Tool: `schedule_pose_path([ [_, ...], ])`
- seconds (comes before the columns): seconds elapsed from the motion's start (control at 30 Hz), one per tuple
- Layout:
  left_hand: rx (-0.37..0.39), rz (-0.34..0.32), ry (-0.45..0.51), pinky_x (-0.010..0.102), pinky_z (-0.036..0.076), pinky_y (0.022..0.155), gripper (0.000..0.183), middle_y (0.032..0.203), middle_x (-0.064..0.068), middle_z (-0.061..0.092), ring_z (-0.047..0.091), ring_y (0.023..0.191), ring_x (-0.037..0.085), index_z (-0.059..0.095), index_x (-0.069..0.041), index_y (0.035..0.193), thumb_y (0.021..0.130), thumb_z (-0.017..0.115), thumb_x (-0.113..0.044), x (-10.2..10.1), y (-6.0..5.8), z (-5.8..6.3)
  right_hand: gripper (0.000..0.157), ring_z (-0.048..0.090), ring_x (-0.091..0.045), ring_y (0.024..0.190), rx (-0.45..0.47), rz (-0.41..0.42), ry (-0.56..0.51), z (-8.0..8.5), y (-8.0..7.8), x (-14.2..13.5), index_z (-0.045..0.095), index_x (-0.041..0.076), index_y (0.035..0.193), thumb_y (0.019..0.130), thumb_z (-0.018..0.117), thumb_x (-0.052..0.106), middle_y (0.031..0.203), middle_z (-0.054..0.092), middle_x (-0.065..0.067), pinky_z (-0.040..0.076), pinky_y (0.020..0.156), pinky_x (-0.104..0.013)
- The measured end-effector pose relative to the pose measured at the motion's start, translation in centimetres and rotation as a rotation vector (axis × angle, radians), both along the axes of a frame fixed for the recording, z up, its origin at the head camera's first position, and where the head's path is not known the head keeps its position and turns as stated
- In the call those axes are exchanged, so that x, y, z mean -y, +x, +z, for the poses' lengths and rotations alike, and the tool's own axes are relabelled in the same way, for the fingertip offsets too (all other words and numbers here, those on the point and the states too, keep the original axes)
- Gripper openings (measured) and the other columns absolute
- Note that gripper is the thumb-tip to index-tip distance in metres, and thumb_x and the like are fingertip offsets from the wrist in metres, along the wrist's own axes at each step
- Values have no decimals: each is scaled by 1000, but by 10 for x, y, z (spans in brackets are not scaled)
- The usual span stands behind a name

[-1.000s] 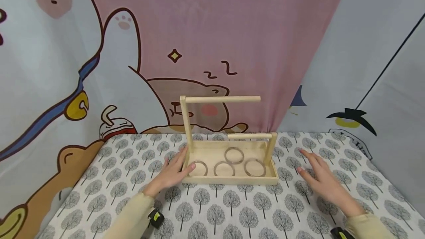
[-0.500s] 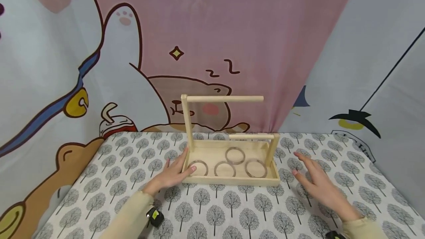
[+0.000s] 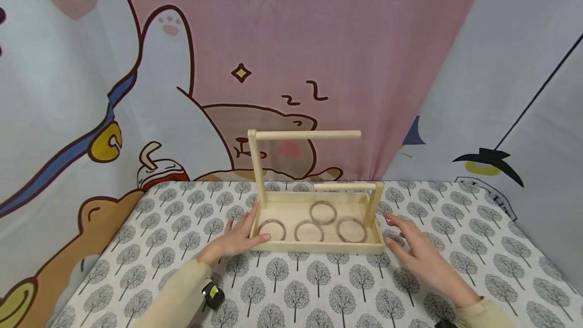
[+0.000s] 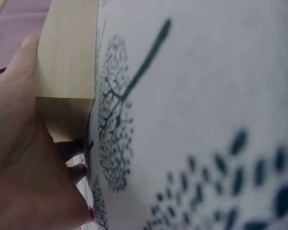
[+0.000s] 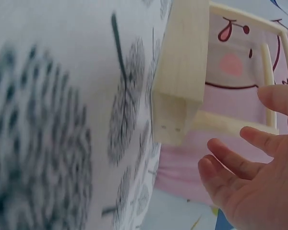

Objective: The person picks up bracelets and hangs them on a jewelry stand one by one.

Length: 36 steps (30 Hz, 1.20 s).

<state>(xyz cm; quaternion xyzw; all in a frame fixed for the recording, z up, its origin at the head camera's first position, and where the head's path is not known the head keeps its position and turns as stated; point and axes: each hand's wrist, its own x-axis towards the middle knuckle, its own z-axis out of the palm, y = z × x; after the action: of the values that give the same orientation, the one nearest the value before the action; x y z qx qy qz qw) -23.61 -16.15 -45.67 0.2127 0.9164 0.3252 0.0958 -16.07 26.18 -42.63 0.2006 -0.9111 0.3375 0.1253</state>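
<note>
Wooden tray: pale and low-walled, in the middle of the tree-print tablecloth, one long side towards the person, the cartoon curtain behind it.
Tall post: upright at the tray's left end, bearing the upper rod, which runs right and ends free.
Short post: at the right end, its lower rod running left, also free at the tip.
Ring layout: all on the tray floor; the left ring by the left front corner, the middle ring meeting the back ring (touching or overlapping, I can't tell), the right ring near the short post.
Left hand: fingers extended along the outside of the left end, thumb laid over the rim at the front corner; how hard it presses I can't tell.
Right hand: fingers spread, holding nothing, just beside the right end; its wrist view shows a gap between fingertips and wood.
Two-ended hold: half made, I'd judge, with only the left side in contact.
Right-end contact: best made low on the end wall, gently, so the tray isn't nudged sideways.
Pressure: I'd match both sides and keep the tray level, since the loose rings could slide.
Posts and rods: better not used as handles; sideways force there might tip things.
</note>
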Motion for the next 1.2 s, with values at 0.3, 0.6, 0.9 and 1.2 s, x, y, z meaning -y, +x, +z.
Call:
schedule_pose_path([
  [0.3,37,-18,-25,70,-11,103,99,158,18,9,6,142,45,-11,-10,154,94,58,-47,3,-3,1,53,57,-33,107,-67,75,14,-5,-4,26,45,0,140,92,65,10,124,59,-17,51,81,-53],
  [0.6,56,-31,-16,71,-12,102,102,159,15,6,4,143,43,-11,-10,154,92,58,-52,3,-6,0,49,60,-34,107,-38,200,-55,-7,-14,52,47,5,139,93,64,9,124,59,-16,54,83,-46],
  [0.9,63,-34,-22,71,-12,102,103,159,15,2,3,143,43,-12,-9,154,92,59,-51,2,-7,2,49,60,-33,106,-15,301,-127,-11,-27,81,50,1,136,90,66,6,124,58,-13,53,86,-45],
  [1.2,81,-33,-25,71,-12,102,103,159,16,3,2,143,42,-12,-10,154,91,59,-51,3,-7,1,49,62,-27,101,-48,295,-97,-4,-39,103,51,5,136,90,68,10,112,65,-13,55,81,-42],
])
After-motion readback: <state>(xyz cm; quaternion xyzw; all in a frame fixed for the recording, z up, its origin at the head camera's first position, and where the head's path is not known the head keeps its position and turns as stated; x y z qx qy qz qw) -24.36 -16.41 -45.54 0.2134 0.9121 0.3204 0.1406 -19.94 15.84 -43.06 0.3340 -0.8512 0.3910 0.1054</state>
